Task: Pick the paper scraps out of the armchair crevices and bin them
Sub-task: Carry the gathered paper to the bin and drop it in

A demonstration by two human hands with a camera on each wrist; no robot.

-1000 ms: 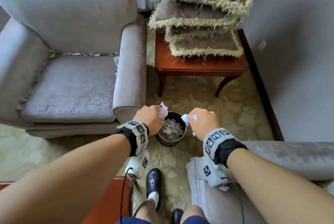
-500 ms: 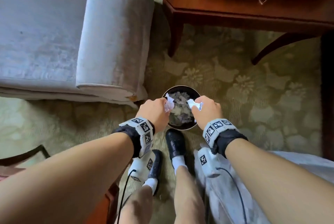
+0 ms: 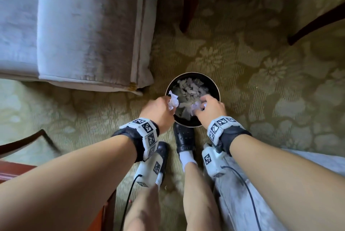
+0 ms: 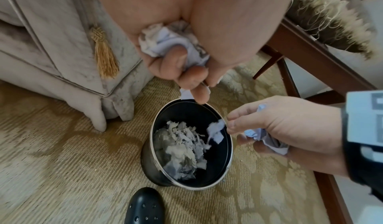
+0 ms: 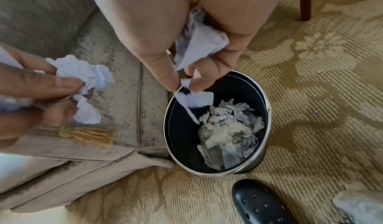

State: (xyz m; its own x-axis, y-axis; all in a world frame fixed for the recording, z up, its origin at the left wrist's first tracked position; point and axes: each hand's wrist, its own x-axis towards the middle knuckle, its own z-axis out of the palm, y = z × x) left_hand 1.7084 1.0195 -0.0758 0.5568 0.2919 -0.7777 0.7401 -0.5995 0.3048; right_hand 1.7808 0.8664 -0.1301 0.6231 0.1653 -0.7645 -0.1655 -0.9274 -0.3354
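Both hands, the left hand (image 3: 158, 112) and the right hand (image 3: 211, 110), clutch crumpled paper scraps (image 3: 173, 102) over the bin (image 3: 217, 91), probably so they drop straight in.

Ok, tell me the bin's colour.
Black bin with a silver rim, clearest in the right wrist view.

Open bin (image 3: 217, 91) mouth, armchair (image 3: 89, 31) alongside.

bin (image 3: 216, 89): black inside and out, edged by a silver rim
paper scraps (image 3: 190, 89): white and pale grey, seen inside the bin
armchair (image 3: 89, 25): grey-beige velvet, left of the bin
tassel (image 4: 104, 59): gold, on the armchair corner
carpet (image 3: 261, 74): olive-gold with a pale floral pattern, under the bin
shoe (image 3: 183, 140): black, perforated, just below the bin
sock (image 3: 188, 158): white
table legs (image 3: 315, 23): dark reddish wood
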